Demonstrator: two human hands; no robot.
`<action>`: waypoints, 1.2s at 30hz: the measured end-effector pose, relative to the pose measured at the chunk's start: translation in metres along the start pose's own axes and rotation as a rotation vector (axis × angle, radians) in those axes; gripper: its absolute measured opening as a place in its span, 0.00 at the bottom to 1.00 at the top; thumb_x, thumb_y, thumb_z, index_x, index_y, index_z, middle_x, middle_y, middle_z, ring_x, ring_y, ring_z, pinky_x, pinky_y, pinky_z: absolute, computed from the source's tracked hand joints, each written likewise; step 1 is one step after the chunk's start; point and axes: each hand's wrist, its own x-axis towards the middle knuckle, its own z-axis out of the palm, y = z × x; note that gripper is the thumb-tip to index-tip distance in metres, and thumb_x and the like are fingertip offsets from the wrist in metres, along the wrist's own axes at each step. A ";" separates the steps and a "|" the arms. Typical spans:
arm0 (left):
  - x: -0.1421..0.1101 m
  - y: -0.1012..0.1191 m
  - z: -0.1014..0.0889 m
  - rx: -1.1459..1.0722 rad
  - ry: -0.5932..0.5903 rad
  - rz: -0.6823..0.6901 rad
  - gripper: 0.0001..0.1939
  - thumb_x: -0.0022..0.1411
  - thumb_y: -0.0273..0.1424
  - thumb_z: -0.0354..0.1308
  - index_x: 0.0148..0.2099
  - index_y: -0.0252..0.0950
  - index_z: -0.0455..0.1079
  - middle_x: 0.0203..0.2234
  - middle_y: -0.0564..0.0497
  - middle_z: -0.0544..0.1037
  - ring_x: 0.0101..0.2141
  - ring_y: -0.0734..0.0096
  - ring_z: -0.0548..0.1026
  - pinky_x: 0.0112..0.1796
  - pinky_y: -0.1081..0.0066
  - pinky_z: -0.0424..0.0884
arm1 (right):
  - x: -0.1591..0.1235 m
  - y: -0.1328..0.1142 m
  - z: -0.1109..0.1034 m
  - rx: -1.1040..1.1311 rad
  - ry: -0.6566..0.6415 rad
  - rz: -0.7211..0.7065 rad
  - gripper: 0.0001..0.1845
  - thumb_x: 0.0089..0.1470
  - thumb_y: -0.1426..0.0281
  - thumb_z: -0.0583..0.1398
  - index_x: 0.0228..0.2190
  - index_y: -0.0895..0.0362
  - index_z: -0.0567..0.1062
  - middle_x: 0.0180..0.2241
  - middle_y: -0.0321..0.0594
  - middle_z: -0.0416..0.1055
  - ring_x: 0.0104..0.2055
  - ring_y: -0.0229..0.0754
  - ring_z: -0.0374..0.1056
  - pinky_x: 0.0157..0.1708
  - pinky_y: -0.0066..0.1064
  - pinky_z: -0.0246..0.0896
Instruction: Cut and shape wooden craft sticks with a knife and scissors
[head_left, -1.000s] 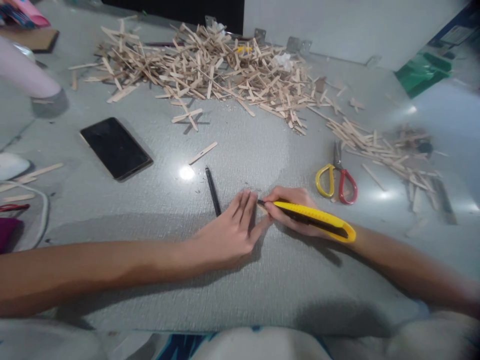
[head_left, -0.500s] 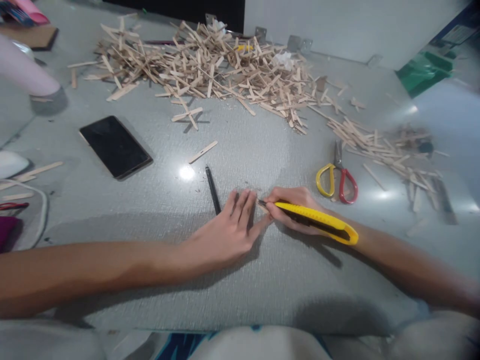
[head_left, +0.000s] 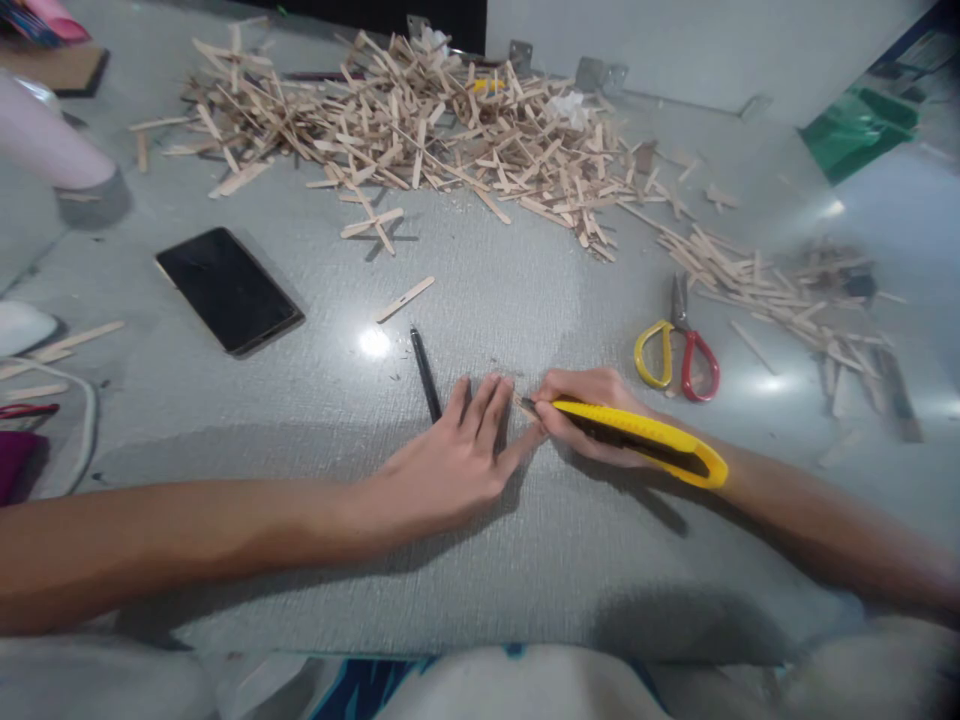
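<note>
My right hand [head_left: 589, 420] is closed around a yellow utility knife [head_left: 652, 440], its dark blade end pointing left and its handle slanting back over the wrist. The blade tip meets a small wooden craft stick [head_left: 523, 405] on the table. My left hand [head_left: 469, 445] holds that stick down between fingertips and thumb, with the fingers stretched forward; most of the stick is hidden. Beside the left fingers lies a black pen [head_left: 424, 372]. Another craft stick with a dark slot [head_left: 406, 299] rests beyond the pen.
Scissors with yellow and red handles [head_left: 678, 350] lie beyond my right hand. A black phone [head_left: 229, 290] lies at left. A large heap of craft sticks [head_left: 420, 140] spreads across the back, with more sticks [head_left: 750, 280] at right. A white cable [head_left: 91, 420] curves at far left.
The knife handle has swung slightly to the right and the blade end has shifted a little along the stick. My left hand stays nearly still. The whole view has shifted slightly.
</note>
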 end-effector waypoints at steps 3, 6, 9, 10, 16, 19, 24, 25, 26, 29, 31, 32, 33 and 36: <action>-0.002 -0.001 0.006 -0.026 0.024 0.004 0.46 0.76 0.28 0.58 0.83 0.19 0.38 0.70 0.07 0.61 0.72 0.18 0.62 0.64 0.25 0.62 | -0.001 0.001 0.001 0.019 0.007 0.011 0.12 0.73 0.69 0.58 0.33 0.53 0.70 0.26 0.30 0.69 0.24 0.34 0.61 0.25 0.28 0.56; -0.003 -0.001 0.012 -0.035 0.083 0.015 0.48 0.76 0.29 0.58 0.83 0.18 0.33 0.70 0.06 0.59 0.72 0.19 0.62 0.66 0.25 0.60 | -0.002 0.001 0.004 0.027 0.040 0.031 0.14 0.74 0.66 0.59 0.32 0.53 0.70 0.26 0.31 0.69 0.24 0.34 0.62 0.26 0.28 0.56; -0.002 -0.001 0.014 -0.026 0.094 0.031 0.50 0.76 0.30 0.60 0.83 0.18 0.31 0.71 0.08 0.59 0.71 0.22 0.65 0.68 0.29 0.60 | -0.005 0.001 0.006 0.044 0.103 0.044 0.14 0.73 0.65 0.59 0.33 0.53 0.72 0.26 0.32 0.72 0.24 0.35 0.65 0.27 0.28 0.58; -0.002 -0.001 0.015 -0.024 0.091 0.032 0.51 0.75 0.30 0.61 0.83 0.18 0.31 0.71 0.08 0.58 0.72 0.22 0.65 0.69 0.31 0.60 | -0.005 0.001 0.006 0.051 0.129 0.057 0.13 0.73 0.65 0.60 0.33 0.54 0.73 0.26 0.32 0.73 0.24 0.35 0.66 0.27 0.28 0.58; -0.001 0.000 0.013 -0.010 0.117 0.041 0.48 0.75 0.29 0.60 0.83 0.17 0.36 0.71 0.08 0.59 0.71 0.23 0.66 0.67 0.30 0.62 | -0.005 -0.001 0.005 0.058 0.181 0.129 0.13 0.72 0.64 0.62 0.34 0.55 0.76 0.24 0.33 0.75 0.24 0.35 0.68 0.27 0.28 0.60; 0.000 0.000 0.010 0.018 0.099 0.043 0.46 0.74 0.31 0.61 0.82 0.16 0.43 0.68 0.08 0.65 0.70 0.23 0.68 0.67 0.31 0.64 | -0.005 0.000 0.007 0.068 0.180 0.101 0.10 0.71 0.65 0.62 0.37 0.55 0.77 0.26 0.33 0.77 0.25 0.35 0.69 0.28 0.28 0.60; 0.003 0.000 0.004 0.102 0.085 0.052 0.41 0.76 0.32 0.58 0.80 0.15 0.46 0.64 0.08 0.70 0.67 0.22 0.72 0.64 0.33 0.68 | -0.004 0.002 0.008 0.067 0.167 0.102 0.09 0.71 0.64 0.63 0.37 0.55 0.78 0.27 0.33 0.77 0.26 0.36 0.70 0.29 0.28 0.62; 0.003 0.000 0.003 0.108 0.080 0.055 0.41 0.76 0.32 0.57 0.79 0.15 0.46 0.63 0.08 0.71 0.67 0.22 0.72 0.64 0.33 0.68 | -0.004 0.003 0.008 0.069 0.168 0.099 0.09 0.71 0.64 0.63 0.37 0.55 0.78 0.27 0.33 0.77 0.26 0.36 0.70 0.29 0.28 0.62; 0.003 0.000 0.003 0.109 0.079 0.056 0.41 0.77 0.32 0.57 0.79 0.14 0.46 0.63 0.07 0.71 0.67 0.21 0.72 0.64 0.33 0.68 | -0.004 0.003 0.009 0.072 0.169 0.096 0.09 0.71 0.65 0.63 0.37 0.55 0.78 0.27 0.34 0.77 0.26 0.36 0.70 0.29 0.28 0.62; 0.003 0.001 0.003 0.091 0.088 0.046 0.40 0.77 0.31 0.56 0.80 0.15 0.46 0.64 0.08 0.70 0.67 0.23 0.72 0.65 0.33 0.66 | -0.003 0.003 0.009 0.081 0.169 0.109 0.09 0.71 0.64 0.63 0.38 0.54 0.78 0.27 0.34 0.78 0.26 0.36 0.70 0.29 0.29 0.63; 0.003 0.001 0.005 0.067 0.095 0.043 0.41 0.77 0.31 0.57 0.80 0.16 0.45 0.65 0.09 0.69 0.68 0.24 0.71 0.66 0.32 0.65 | -0.003 0.004 0.009 0.083 0.165 0.118 0.09 0.71 0.65 0.64 0.38 0.55 0.78 0.27 0.34 0.78 0.26 0.36 0.71 0.29 0.28 0.63; 0.002 0.001 0.006 0.053 0.098 0.043 0.41 0.76 0.30 0.57 0.80 0.15 0.45 0.65 0.08 0.69 0.68 0.23 0.71 0.66 0.32 0.64 | -0.003 0.004 0.010 0.082 0.165 0.116 0.08 0.71 0.65 0.64 0.37 0.55 0.78 0.27 0.34 0.78 0.26 0.36 0.71 0.29 0.28 0.63; 0.002 0.001 0.007 0.039 0.104 0.043 0.42 0.75 0.30 0.58 0.80 0.15 0.45 0.65 0.08 0.69 0.68 0.23 0.70 0.66 0.31 0.64 | -0.004 0.004 0.010 0.082 0.166 0.112 0.08 0.71 0.66 0.64 0.37 0.55 0.78 0.27 0.33 0.78 0.25 0.35 0.70 0.28 0.27 0.64; -0.001 0.001 0.010 0.010 0.131 0.037 0.43 0.75 0.31 0.60 0.80 0.16 0.45 0.66 0.08 0.68 0.68 0.22 0.70 0.66 0.32 0.64 | -0.006 0.002 0.012 0.081 0.183 0.086 0.07 0.71 0.66 0.64 0.38 0.54 0.78 0.27 0.33 0.78 0.25 0.35 0.71 0.28 0.27 0.64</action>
